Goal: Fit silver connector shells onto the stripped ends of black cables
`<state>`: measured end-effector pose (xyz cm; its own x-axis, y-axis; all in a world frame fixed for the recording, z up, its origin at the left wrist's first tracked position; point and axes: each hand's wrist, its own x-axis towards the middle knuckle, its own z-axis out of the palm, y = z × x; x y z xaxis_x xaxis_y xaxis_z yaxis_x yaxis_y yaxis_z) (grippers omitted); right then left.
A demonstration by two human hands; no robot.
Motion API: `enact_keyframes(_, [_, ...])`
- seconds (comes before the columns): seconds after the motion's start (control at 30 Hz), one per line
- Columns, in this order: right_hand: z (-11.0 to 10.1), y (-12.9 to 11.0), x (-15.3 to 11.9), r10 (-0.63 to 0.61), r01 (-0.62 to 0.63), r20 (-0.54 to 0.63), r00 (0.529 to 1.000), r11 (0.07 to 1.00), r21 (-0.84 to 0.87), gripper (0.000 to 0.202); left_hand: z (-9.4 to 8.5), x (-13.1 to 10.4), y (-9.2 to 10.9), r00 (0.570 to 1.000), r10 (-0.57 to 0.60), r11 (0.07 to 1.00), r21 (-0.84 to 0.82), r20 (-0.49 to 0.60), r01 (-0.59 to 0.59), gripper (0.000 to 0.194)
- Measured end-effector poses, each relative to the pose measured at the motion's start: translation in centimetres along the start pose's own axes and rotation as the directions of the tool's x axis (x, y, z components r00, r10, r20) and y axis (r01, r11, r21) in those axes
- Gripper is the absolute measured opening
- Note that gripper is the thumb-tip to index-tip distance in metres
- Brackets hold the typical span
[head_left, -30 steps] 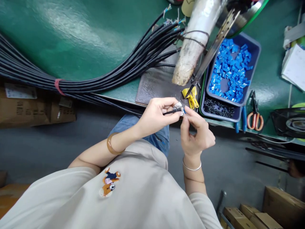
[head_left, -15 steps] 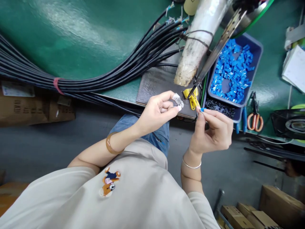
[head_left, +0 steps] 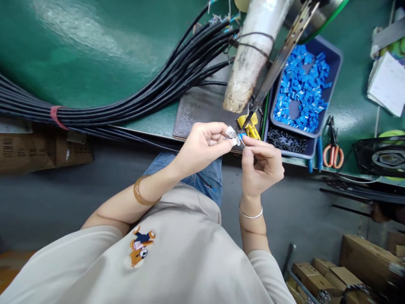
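My left hand (head_left: pixel 207 143) is closed in a pinch, with white wrapping on its fingertips. A thin wire end shows between its thumb and finger; the rest is hidden in the palm. Right beside those fingertips is a small blue plastic piece (head_left: pixel 242 137), with my right hand (head_left: pixel 264 162) closed on it. A short pale wire shows by the right fingertips. Just beyond both hands, a yellow hand tool (head_left: pixel 252 130) lies on the dark board (head_left: pixel 194 112).
Black cables (head_left: pixel 133 105) run in a bundle from the left, bound by a pink band (head_left: pixel 57 117). A wrapped post (head_left: pixel 247 71) and a metal bar (head_left: pixel 275 63) slant over the board. Bins (head_left: pixel 336 69) hold blue and black pieces. Orange-handled cutters (head_left: pixel 333 155) lie farther right.
My right hand has moved left, bringing the blue piece from beside the yellow tool to my left fingertips. My left hand keeps its pinch. The whole view has shifted slightly.
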<state>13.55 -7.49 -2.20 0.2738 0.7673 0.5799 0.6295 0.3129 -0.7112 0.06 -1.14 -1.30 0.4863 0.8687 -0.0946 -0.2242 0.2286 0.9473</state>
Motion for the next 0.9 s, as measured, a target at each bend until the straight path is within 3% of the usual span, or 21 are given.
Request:
enact_keyframes(0.33, [0.1, 0.9, 0.1, -0.102, 0.102, -0.008, 0.995, 0.995, 0.012, 0.012, 0.1, 0.7, 0.4, 1.000, -0.019, 0.999, 0.045, -0.013, 0.019, 0.011])
enact_keyframes(0.57, [0.2, 1.3, 0.5, -0.188, 0.188, -0.009, 0.982, 0.982, -0.005, 0.016, 0.0, 1.2, 0.4, 0.999, -0.008, 1.000, 0.012, 0.035, 0.008, 0.009])
enact_keyframes(0.9, [0.1, 1.3, 1.3, -0.173, 0.173, -0.015, 0.985, 0.985, 0.022, 0.015, 0.1, 1.9, 1.2, 0.997, -0.004, 0.999, -0.054, 0.080, 0.008, 0.008])
